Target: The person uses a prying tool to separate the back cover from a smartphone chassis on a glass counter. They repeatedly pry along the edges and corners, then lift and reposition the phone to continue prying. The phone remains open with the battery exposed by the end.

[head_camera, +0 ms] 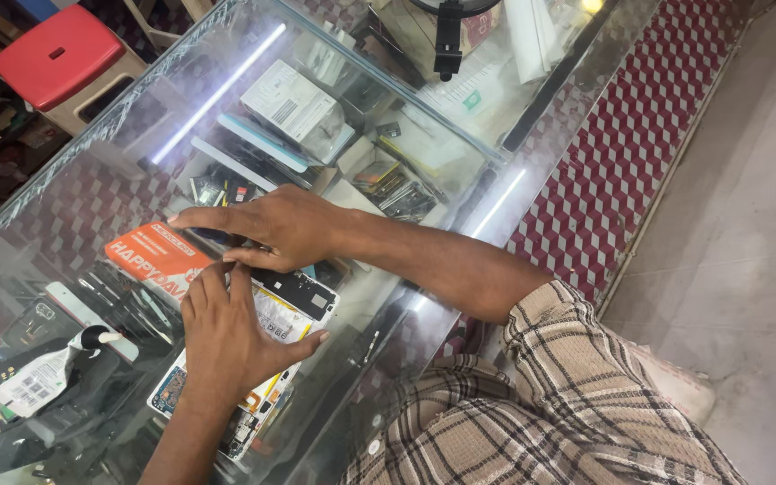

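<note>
An opened phone (pixel 267 325) with bare circuit boards and a yellow-white battery lies flat on the glass counter (pixel 92 189). My left hand (pixel 231 341) presses down on its middle, fingertips pointing up toward my right hand. My right hand (pixel 276 226) reaches in from the right, fingers stretched left, and pinches a thin dark panel (pixel 217 238) between thumb and fingers at the phone's upper end. A black inner frame (pixel 303 292) with cut-outs shows just under my right wrist. How far the panel is lifted is hidden by my fingers.
An orange card (pixel 150 254) lies left of my hands. Slim metal tools (pixel 127 305) and a black glue tube with a white label (pixel 47 373) rest at lower left. Boxes and parts fill the case under the glass. A red stool (pixel 56 54) stands beyond the counter.
</note>
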The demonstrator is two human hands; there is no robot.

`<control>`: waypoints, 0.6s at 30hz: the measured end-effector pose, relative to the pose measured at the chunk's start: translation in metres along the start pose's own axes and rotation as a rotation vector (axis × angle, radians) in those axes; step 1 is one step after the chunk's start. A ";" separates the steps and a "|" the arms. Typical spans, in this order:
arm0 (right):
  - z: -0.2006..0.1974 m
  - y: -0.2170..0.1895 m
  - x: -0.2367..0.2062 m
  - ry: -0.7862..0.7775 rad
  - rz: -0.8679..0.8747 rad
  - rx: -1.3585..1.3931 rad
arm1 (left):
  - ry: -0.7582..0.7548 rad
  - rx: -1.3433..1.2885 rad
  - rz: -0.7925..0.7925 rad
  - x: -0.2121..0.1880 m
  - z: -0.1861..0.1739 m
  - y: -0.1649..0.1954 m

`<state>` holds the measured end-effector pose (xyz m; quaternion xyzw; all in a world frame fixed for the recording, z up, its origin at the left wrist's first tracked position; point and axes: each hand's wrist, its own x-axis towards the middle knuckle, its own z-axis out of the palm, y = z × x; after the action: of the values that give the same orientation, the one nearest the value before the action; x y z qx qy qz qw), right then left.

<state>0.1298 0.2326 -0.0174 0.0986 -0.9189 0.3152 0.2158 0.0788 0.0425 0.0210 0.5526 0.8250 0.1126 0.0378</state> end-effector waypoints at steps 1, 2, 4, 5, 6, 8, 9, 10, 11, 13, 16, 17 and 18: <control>0.000 -0.001 0.000 -0.005 0.004 0.003 | 0.003 0.005 0.001 0.000 0.000 0.000; -0.001 -0.001 0.000 -0.011 0.009 0.006 | 0.005 0.010 0.001 0.000 0.000 0.001; -0.002 -0.002 0.000 -0.027 0.024 0.003 | 0.005 -0.003 0.000 0.000 -0.002 0.001; -0.003 -0.003 0.000 -0.038 0.036 -0.004 | 0.005 -0.009 -0.001 0.000 -0.002 0.001; -0.003 -0.003 0.000 -0.049 0.047 -0.011 | 0.004 -0.004 -0.003 0.000 -0.002 0.002; -0.004 -0.003 0.000 -0.055 0.052 0.002 | 0.003 0.008 -0.006 0.001 -0.002 0.002; -0.004 -0.003 -0.001 -0.058 0.054 0.009 | -0.003 0.007 -0.010 0.001 -0.002 0.002; -0.004 -0.003 -0.001 -0.045 0.040 0.008 | -0.009 0.006 -0.013 0.001 -0.002 0.002; -0.003 -0.003 -0.001 -0.033 0.024 0.009 | -0.016 0.006 -0.018 0.000 -0.001 0.001; -0.001 -0.003 -0.001 -0.023 0.004 -0.003 | 0.022 -0.011 0.013 -0.001 -0.001 0.000; 0.001 -0.003 -0.001 -0.033 0.010 -0.023 | 0.031 -0.006 0.022 -0.003 0.000 0.000; 0.001 -0.003 -0.001 -0.036 0.018 -0.018 | 0.029 0.001 0.020 -0.002 0.000 -0.001; 0.001 -0.003 -0.001 -0.039 0.028 -0.012 | 0.017 -0.002 0.010 -0.002 0.001 0.000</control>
<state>0.1314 0.2295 -0.0171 0.0906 -0.9261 0.3106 0.1942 0.0793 0.0404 0.0200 0.5558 0.8223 0.1181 0.0308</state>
